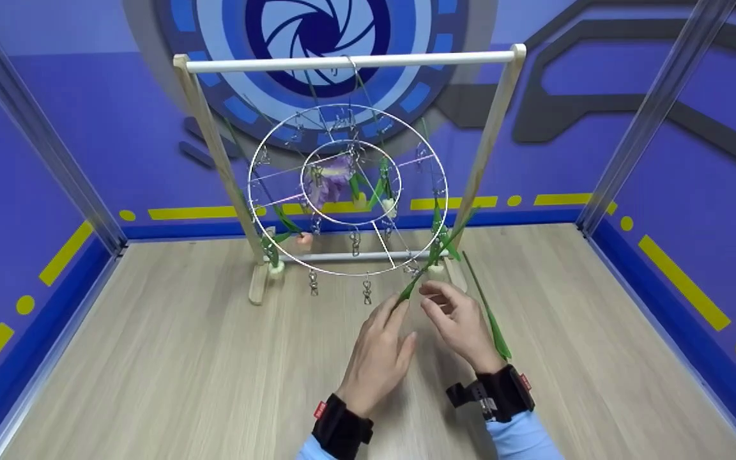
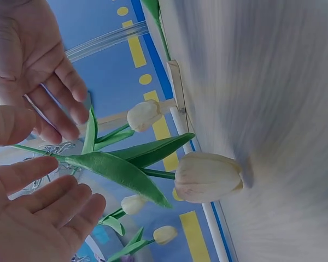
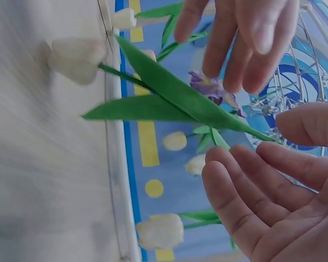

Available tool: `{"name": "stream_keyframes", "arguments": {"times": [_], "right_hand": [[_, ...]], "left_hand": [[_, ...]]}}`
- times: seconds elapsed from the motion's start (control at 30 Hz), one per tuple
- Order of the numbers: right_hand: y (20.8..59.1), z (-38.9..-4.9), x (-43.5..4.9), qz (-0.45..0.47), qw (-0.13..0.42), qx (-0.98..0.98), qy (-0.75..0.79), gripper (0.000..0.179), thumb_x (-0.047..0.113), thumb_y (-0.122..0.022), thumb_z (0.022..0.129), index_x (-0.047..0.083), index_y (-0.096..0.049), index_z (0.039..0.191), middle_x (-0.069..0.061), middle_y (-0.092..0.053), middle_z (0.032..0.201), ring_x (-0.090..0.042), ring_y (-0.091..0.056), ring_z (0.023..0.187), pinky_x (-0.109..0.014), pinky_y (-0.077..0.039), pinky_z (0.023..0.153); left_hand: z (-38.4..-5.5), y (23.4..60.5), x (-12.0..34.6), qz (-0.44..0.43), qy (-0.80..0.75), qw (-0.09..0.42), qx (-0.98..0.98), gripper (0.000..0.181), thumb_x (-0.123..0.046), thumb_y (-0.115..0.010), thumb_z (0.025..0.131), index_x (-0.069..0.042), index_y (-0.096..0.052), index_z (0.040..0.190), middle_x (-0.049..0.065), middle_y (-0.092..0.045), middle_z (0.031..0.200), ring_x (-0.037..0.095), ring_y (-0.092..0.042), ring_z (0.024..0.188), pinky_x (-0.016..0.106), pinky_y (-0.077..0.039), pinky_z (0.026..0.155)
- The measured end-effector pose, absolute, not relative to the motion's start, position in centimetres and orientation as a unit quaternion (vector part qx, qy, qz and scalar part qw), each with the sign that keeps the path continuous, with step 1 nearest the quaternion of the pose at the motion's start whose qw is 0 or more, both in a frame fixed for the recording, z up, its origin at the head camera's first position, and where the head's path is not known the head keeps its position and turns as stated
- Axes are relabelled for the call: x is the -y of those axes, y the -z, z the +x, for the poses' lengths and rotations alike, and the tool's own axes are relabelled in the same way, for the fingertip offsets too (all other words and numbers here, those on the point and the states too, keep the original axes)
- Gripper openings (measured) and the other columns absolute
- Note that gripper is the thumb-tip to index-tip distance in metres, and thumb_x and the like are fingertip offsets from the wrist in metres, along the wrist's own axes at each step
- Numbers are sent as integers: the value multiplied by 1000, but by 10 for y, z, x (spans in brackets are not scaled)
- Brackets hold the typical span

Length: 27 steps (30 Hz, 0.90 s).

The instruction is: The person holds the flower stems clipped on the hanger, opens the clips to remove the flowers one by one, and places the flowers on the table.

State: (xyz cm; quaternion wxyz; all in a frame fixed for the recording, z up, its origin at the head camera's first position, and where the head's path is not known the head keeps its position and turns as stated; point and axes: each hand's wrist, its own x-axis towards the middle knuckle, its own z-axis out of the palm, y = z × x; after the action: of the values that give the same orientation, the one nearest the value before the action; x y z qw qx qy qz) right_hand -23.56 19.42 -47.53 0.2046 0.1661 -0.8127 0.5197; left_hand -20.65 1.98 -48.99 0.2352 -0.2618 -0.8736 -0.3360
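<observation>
The left hand [image 1: 377, 351] and right hand [image 1: 460, 322], each grip loosely spread and holding nothing, flanked one white tulip [image 2: 208, 177] hanging bloom-down above the surface [image 1: 202, 358]; two rings [image 1: 400, 184] and one purple flower [image 1: 331, 179] hung beyond.

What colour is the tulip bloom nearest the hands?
Creamy white; the tulip bloom shows best in the left wrist view.

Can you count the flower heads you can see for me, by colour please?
White or cream tulips: 5
Peach flower: 1
Purple flower: 1
Total: 7
The leafy green stem at the far right shows no flower head, so it isn't counted.
</observation>
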Motion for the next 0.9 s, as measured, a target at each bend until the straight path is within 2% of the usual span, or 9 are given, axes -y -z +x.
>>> {"name": "stream_keyframes", "arguments": {"times": [0.23, 0.5, 0.7, 0.9], "right_hand": [[482, -239, -187, 162, 159, 787, -574, 34, -6, -65, 96, -10, -62, 129, -26, -69, 122, -31, -72, 94, -26, -58, 79], [478, -238, -187, 160, 90, 752, -634, 35, -6, -60, 98, -12, -57, 132, -31, -64, 127, -22, -73, 90, -29, -60, 74], [478, -238, -188, 170, 77, 747, -638, 33, -7, -58, 97, -15, -58, 130, -32, -65, 122, -18, -72, 87, -27, -59, 73], [478, -238, -189, 182, 90, 750, -629, 30, -8, -59, 96, -14, -61, 126, -31, -67, 113, -19, -71, 82, -24, -57, 70]], "left_hand": [[-208, 490, -18, -263, 346, 224, 872, 53, -17, -68, 99, 4, -54, 145, 21, -54, 147, 34, -53, 137, 50, -47, 109], [-209, 492, -18, -261, 353, 227, 869, 52, -15, -69, 97, 5, -55, 143, 22, -55, 145, 34, -54, 136, 50, -47, 109], [-209, 492, -19, -259, 349, 245, 867, 52, -13, -71, 94, 5, -56, 141, 21, -59, 139, 34, -56, 132, 49, -47, 108], [-209, 492, -20, -263, 359, 264, 856, 48, -11, -73, 92, 3, -59, 136, 17, -63, 131, 30, -60, 124, 45, -49, 106]]}}
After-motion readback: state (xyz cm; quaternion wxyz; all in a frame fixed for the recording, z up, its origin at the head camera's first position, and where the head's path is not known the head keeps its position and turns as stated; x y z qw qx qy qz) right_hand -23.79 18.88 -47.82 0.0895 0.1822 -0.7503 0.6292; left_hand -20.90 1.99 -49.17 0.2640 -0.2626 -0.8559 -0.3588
